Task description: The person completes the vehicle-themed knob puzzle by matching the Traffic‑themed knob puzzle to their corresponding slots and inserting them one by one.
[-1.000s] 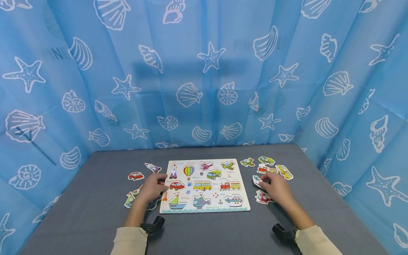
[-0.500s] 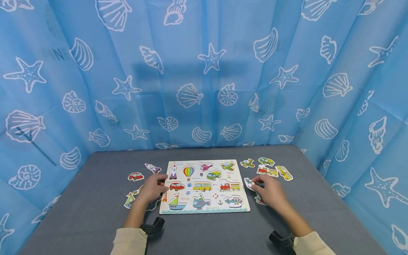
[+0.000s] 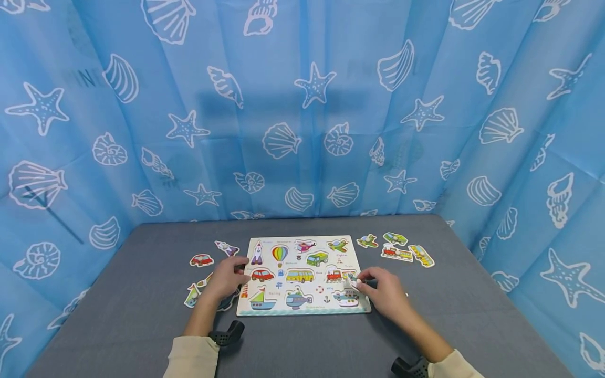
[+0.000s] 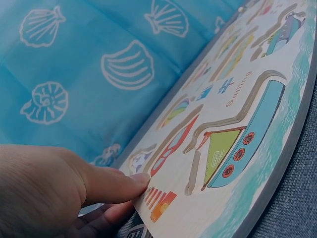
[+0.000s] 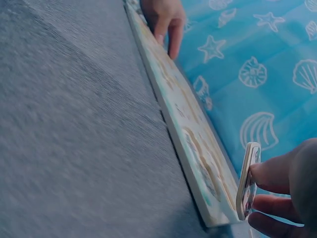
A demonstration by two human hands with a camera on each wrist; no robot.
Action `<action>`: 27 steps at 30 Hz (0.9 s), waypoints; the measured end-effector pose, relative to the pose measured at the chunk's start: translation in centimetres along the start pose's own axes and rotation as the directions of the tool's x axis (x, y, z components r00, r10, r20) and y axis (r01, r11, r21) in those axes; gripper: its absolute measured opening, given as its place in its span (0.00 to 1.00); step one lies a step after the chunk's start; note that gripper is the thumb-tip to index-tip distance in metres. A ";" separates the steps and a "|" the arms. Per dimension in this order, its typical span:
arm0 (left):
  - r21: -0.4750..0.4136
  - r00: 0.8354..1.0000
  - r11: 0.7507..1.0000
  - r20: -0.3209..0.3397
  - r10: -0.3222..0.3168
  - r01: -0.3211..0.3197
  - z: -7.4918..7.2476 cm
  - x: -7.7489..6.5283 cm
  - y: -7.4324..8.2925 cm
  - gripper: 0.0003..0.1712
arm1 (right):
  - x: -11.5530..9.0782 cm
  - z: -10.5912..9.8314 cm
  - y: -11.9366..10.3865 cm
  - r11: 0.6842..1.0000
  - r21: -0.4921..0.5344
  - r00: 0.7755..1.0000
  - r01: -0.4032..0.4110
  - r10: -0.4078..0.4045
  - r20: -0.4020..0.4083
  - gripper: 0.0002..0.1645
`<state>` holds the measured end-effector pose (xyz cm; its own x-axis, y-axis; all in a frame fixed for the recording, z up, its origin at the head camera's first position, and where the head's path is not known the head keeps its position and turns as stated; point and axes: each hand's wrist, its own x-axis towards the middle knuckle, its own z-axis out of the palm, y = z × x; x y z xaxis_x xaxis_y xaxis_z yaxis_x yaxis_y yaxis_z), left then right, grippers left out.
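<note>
Right wrist view: a small, flat, white-edged puzzle piece, apparently wooden (image 5: pixel 244 183), is held tipped up on edge by the right grip (image 3: pixel 386 295), clasped between thumb and fingertips. In the head view it is seen over the right-hand part of the pale, rectangular, picture-printed board (image 3: pixel 295 310), between the printed train and ship; its own picture is too small to be read, and contact with the board cannot be told. The piece is judged light and stiff, its smooth printed face perhaps slightly slippery and its thin edge liable to chip if forced. It is best taken by opposite edges, with the face left uncovered.

The board's left edge is grasped by the left grip (image 3: pixel 224 278), with the thumb laid on top. Loose pieces are scattered on the grey, cloth-covered counter (image 3: pixel 302 346). To the right are found a green aeroplane piece (image 3: pixel 367 241), a green truck piece (image 3: pixel 395 239), a red-and-yellow train piece (image 3: pixel 396 253) and a yellow bus piece (image 3: pixel 421 255); to the left, a purple-and-white rocket piece (image 3: pixel 227 248) and a red car piece (image 3: pixel 201 261). Part of the board's right edge is hidden by the right grip, and pieces beside the board are partly covered by the left.
</note>
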<state>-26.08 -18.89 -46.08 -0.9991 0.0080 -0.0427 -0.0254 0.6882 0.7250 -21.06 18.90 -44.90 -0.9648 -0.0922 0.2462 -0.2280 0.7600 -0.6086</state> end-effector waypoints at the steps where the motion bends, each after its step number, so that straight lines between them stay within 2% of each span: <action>1: -0.001 1.000 1.000 -0.001 -0.002 0.002 0.0 0.0 0.0 0.28 | -0.1 0.1 -0.1 1.000 0.004 1.000 0.002 -0.002 0.002 0.05; 6: -0.007 1.000 1.000 0.003 0.002 -0.002 -0.1 0.0 0.1 0.28 | -0.4 0.8 -0.5 0.999 0.036 0.999 0.035 -0.035 -0.007 0.07; 12: -0.006 1.000 1.000 -0.004 0.013 -0.013 -0.1 0.0 -0.1 0.28 | -1.0 1.4 -0.6 0.991 0.058 0.992 0.121 -0.119 -0.030 0.08; 22: -0.009 1.000 1.000 -0.003 0.000 0.000 0.0 0.0 -0.2 0.28 | -1.2 2.0 -0.7 0.981 0.010 0.981 0.195 -0.195 0.002 0.13; 27: 0.002 1.000 1.000 -0.009 0.013 -0.013 -0.1 0.0 -0.1 0.28 | -1.2 2.2 -0.6 0.976 -0.031 0.977 0.215 -0.215 0.003 0.14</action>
<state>-26.05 -18.97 -46.08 -0.9996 0.0099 -0.0269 -0.0126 0.6896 0.7241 -20.02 17.12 -46.50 -0.8936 -0.2555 0.3690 -0.4259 0.7420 -0.5178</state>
